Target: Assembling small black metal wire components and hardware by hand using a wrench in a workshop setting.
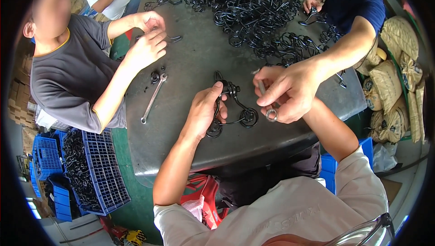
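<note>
My left hand (209, 110) is closed around a black metal bracket (233, 89) of bent rod, with coiled loops at its lower ends and small bolts near the top. A co-worker's arm in a navy sleeve reaches in from the right, and that person's hand (294, 87) overlaps mine. My right hand (269, 73) is largely hidden there, so its grip is unclear. A steel wrench (271, 115) shows its ring end among these fingers; I cannot tell whose fingers hold it. Left of my left hand, a combination wrench (154, 97) lies on the dark table.
A large heap of black bent-metal pieces (253, 10) covers the table's far side. Small black parts (155, 77) lie by the loose wrench. Another person (77, 64) sits at left, hands raised together. Blue crates (106, 173) stand lower left; woven sacks (389, 87) are stacked right.
</note>
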### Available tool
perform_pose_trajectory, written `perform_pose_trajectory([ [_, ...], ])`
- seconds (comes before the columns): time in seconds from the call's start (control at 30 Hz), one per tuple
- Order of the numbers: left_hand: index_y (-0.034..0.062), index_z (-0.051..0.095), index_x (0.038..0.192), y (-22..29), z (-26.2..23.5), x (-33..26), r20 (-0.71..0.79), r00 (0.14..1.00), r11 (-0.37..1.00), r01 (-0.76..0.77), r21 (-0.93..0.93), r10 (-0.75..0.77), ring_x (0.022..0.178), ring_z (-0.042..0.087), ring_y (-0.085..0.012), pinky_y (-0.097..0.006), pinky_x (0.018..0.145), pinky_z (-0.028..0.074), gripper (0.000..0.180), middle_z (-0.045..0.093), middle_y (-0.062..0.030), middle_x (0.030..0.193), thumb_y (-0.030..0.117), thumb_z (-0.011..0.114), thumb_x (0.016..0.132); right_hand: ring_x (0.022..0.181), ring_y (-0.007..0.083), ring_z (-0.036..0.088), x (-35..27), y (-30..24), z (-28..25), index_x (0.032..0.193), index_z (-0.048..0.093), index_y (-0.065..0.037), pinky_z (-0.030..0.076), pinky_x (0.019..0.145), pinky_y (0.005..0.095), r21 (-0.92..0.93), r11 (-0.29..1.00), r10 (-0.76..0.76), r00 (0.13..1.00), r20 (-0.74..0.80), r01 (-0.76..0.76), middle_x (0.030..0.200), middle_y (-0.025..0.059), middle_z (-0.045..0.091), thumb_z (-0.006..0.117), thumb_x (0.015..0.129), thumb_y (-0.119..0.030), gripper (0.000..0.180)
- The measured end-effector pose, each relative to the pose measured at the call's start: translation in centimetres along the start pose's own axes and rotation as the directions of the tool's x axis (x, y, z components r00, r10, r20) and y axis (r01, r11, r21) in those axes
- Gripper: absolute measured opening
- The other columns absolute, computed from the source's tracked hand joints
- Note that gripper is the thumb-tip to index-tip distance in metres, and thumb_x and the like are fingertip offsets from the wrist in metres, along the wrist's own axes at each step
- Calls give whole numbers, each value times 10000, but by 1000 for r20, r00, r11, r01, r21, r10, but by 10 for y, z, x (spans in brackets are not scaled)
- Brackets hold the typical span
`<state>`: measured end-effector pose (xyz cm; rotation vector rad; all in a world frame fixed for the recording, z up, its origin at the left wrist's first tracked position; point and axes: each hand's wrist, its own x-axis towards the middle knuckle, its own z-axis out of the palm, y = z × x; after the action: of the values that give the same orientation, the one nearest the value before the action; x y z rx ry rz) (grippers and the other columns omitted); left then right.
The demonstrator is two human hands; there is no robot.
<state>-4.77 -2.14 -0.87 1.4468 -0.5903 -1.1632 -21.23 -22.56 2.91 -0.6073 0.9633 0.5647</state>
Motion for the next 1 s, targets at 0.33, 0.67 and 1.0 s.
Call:
perform_pose_trajectory([
  [0.33, 20, 613, 945, 9, -6, -7, 136, 986, 993, -89, -79, 99, 429, 502, -115, -265, 461, 486, 556, 529, -37, 540, 564, 541, 1036, 785, 198, 642, -32, 40, -5, 1328, 635, -45, 529, 742, 356, -678, -582, -795, -138, 591, 449, 920, 70, 661, 557, 1088, -188, 290],
  [0.67, 36, 637, 1002, 1, -9, -11, 379, 923, 907, 105, -409, 64, 342, 462, -149, -259, 375, 401, 535, 466, -20, 475, 514, 413, 1086, 750, 239, 598, -14, 35, 4, 1292, 706, -130, 499, 689, 383, -605, -754, -648, -138, 749, 254, 856, 58, 576, 742, 909, -95, 386],
  [1.0, 42, 677, 1043, -2, -9, -13, 452, 876, 857, 99, -506, 166, 298, 430, -172, -283, 346, 356, 565, 435, -3, 425, 505, 357, 1094, 747, 194, 575, -8, 27, 25, 1340, 720, -120, 486, 668, 339, -497, -817, -564, -224, 795, 294, 887, 30, 559, 808, 836, -60, 515],
])
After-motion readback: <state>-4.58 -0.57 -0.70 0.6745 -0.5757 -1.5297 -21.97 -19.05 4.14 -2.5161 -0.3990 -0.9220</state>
